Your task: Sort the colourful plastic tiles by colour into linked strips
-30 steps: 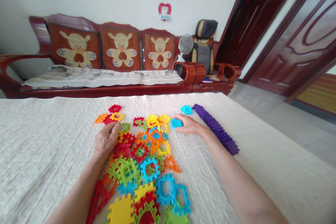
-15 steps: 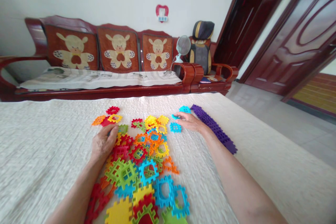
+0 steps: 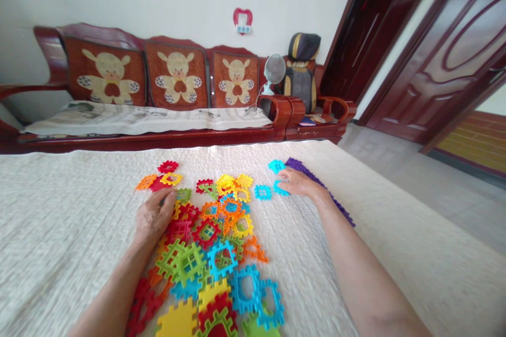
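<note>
At the back right of the table, my right hand (image 3: 298,181) has its fingers on a blue interlocking plastic piece (image 3: 280,188), partly hidden beneath them. Two more blue pieces lie close by: a window-patterned square (image 3: 263,192) to the left and another piece (image 3: 276,166) just behind. My left hand (image 3: 154,213) rests at the left edge of a heap of mixed pieces, fingers curled and thumb drawn in. Whatever it may hold is hidden. Just beyond its fingertips lie a yellow frame piece (image 3: 171,179), a red piece (image 3: 168,167) and an orange piece (image 3: 146,182).
Red, green, yellow, orange and blue pieces overlap in the heap, including a green window piece (image 3: 191,263). A row of purple pieces (image 3: 298,165) lies partly behind my right forearm. Past the pale-covered table (image 3: 79,184) stand a wooden sofa (image 3: 282,113) and a small fan (image 3: 274,69).
My right hand has shifted right with the blue piece and lowered it to the table, beside the other blue pieces. My left hand stays in place.
</note>
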`<act>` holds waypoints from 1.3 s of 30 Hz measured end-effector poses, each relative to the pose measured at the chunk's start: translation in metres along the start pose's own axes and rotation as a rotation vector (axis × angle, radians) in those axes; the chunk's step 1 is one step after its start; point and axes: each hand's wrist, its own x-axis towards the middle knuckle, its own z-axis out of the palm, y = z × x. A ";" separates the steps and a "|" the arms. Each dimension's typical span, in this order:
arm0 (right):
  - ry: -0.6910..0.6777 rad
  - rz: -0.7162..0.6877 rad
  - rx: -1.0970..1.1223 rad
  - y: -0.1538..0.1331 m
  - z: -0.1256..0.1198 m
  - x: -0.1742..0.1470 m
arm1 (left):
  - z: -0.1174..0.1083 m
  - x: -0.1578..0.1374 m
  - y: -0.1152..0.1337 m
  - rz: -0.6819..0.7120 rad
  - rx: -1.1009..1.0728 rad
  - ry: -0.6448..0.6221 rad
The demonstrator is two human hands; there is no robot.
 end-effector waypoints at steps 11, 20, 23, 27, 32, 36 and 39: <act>0.011 0.000 -0.176 -0.004 0.009 -0.002 | 0.001 -0.001 0.000 0.028 -0.007 0.014; 0.484 -0.019 -0.309 0.012 0.029 0.018 | 0.002 0.001 -0.003 0.051 0.033 0.006; 0.478 -0.031 -0.337 0.015 0.034 0.021 | 0.002 0.001 -0.003 0.068 0.046 0.020; 0.477 -0.067 -0.352 0.014 0.034 0.024 | 0.003 0.000 -0.006 0.113 0.051 0.045; 0.478 -0.072 -0.333 0.015 0.034 0.023 | 0.004 0.001 -0.007 0.117 0.044 0.043; 0.487 -0.081 -0.317 0.015 0.034 0.021 | 0.003 0.001 -0.008 0.095 0.039 0.028; 0.505 -0.141 -0.258 0.010 0.032 0.021 | 0.003 0.000 -0.007 0.065 0.040 0.014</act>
